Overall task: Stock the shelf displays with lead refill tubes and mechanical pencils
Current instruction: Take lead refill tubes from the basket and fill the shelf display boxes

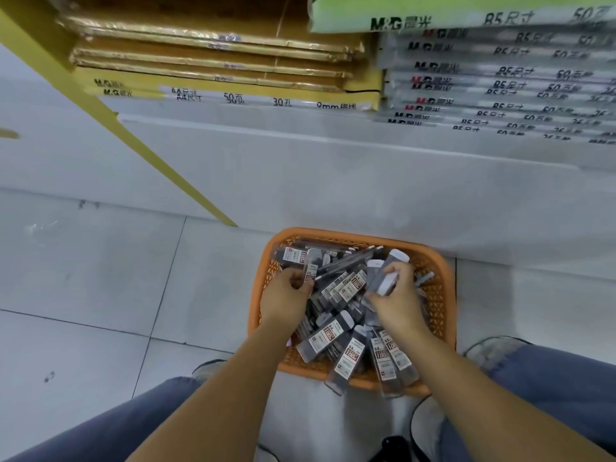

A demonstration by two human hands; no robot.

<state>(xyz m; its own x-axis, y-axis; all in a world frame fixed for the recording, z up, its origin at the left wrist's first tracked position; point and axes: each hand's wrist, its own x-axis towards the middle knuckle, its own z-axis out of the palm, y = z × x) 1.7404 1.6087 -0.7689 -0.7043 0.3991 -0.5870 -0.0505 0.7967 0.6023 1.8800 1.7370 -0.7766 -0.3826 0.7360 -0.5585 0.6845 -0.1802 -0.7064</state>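
Both hands were down in the orange basket [445, 295]. Left hand [286, 295] had its fingers curled in, pinching a small labelled tube [310, 277] at the fingertips. Right hand [395, 300] was wrapped around a couple of white-capped tubes [383, 278], caps poking out past the knuckles. Underneath them the basket was piled with lead refill tubes [328, 338], all jumbled at different angles, a few hanging over the near rim. The basket sat on the grey tile floor [100, 278] between the person's jeans-covered knees [116, 425], right up against the white shelf base [300, 168]. Up on the shelf were yellow paper packs [216, 61] and, beside them to the right, a stack of grey packs [500, 78].
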